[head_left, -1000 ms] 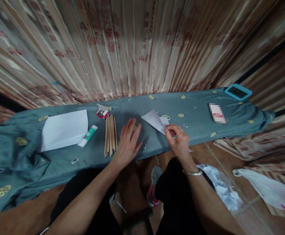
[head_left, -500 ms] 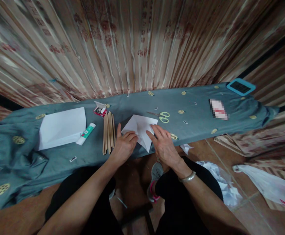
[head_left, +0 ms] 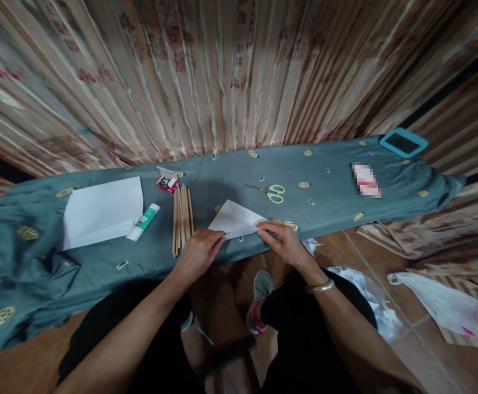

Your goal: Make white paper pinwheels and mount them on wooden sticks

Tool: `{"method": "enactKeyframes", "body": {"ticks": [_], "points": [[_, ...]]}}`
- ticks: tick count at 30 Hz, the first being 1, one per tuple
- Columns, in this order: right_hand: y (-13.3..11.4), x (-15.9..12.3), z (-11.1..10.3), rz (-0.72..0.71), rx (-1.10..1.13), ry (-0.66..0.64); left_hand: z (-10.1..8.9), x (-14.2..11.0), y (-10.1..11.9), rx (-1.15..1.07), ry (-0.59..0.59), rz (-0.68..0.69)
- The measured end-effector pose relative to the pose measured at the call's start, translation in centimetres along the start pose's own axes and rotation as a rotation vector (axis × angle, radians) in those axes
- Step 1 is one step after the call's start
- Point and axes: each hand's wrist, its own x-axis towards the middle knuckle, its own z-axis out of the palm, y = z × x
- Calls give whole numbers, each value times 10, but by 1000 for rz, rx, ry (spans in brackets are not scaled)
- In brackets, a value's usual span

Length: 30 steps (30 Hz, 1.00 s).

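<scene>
A sheet of white paper [head_left: 235, 218], folded into a triangle with its point away from me, is held over the near part of the cloth. My left hand [head_left: 200, 250] is closed on its left near corner, thumb and fingers pinching the edge. At the right corner my right hand [head_left: 283, 239] pinches the paper in the same way. Just left of my left hand lies a row of wooden sticks [head_left: 182, 216]. Beyond the paper, to the right, are green-handled scissors [head_left: 275, 193], lying with the blades pointing left.
A stack of white paper [head_left: 104, 212] and a glue stick [head_left: 143, 221] lie to the left. Behind the sticks is a small open red box [head_left: 167, 181]. A blue-framed tablet [head_left: 403, 143] and a blurred packet [head_left: 366, 179] are at the right. Plastic bags [head_left: 448, 306] lie on the floor.
The paper was a flat kite-like shape under both hands; now it is a triangle, folded across. Both hands have gone from pressing on it to pinching its two near corners.
</scene>
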Motion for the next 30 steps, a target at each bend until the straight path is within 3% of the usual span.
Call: {"method": "enactKeyframes", "body": {"ticks": [5,12,14,17,21,25,30], "points": [[5,17,5,164,71,44,1,8,-3,-102,-11,-180],[15,44,16,272,83,51,-5,19,-9,-189,-8,-300],[14,48,17,280,44,44,-7,20,-9,-154,20,-261],[12,52,17,290,-10,45,-8,20,-2,0,48,-71],[8,54,17,322,-41,46,4,16,16,132,-77,147],[2,57,17,373,-94,60,16,12,27,173,-192,120],[-3,58,19,399,-140,65,20,12,26,197,-239,102]]}}
